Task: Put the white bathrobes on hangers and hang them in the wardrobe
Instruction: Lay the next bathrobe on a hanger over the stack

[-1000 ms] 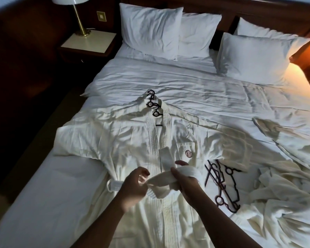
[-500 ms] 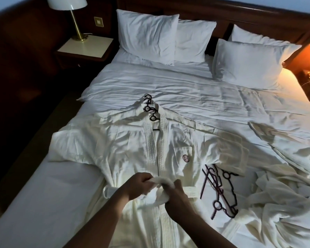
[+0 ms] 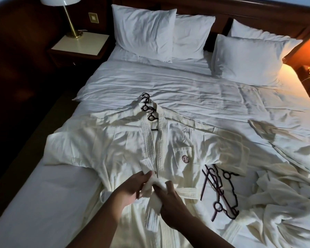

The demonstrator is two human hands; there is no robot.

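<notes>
Since a second ago the left hand (image 3: 132, 187) and right hand (image 3: 170, 199) have drawn in together. The wide loop of belt (image 3: 188, 191) they held up between them is now pulled down small at the waist of the robe.

The bed (image 3: 43, 203) fills most of the view, its white cover rumpled. One white bathrobe (image 3: 118, 154) lies spread flat on its back across the middle, collar towards the headboard, sleeves out to either side and front panels closed. A second bathrobe (image 3: 279, 212) lies crumpled in a heap at the right edge of the bed, apart from the first. Four pillows (image 3: 143, 31) stand against the headboard. A nightstand (image 3: 81, 43) sits at the left of the bed, with a lamp (image 3: 61, 0) on it.

A dark hanger (image 3: 148, 109) is inside the spread robe, its stack of rings showing out of the collar. A loose bunch of spare hangers (image 3: 218, 194) lies on the cover between the two robes, just beside the right sleeve cuff.

The belt runs round the robe's waist, one end trailing down the front. Both hands meet over its middle. The left pinches a fold of belt in its curled fingers, and the right grips the belt just beside it, knuckles up. A round logo (image 3: 185, 159) marks the chest pocket.
</notes>
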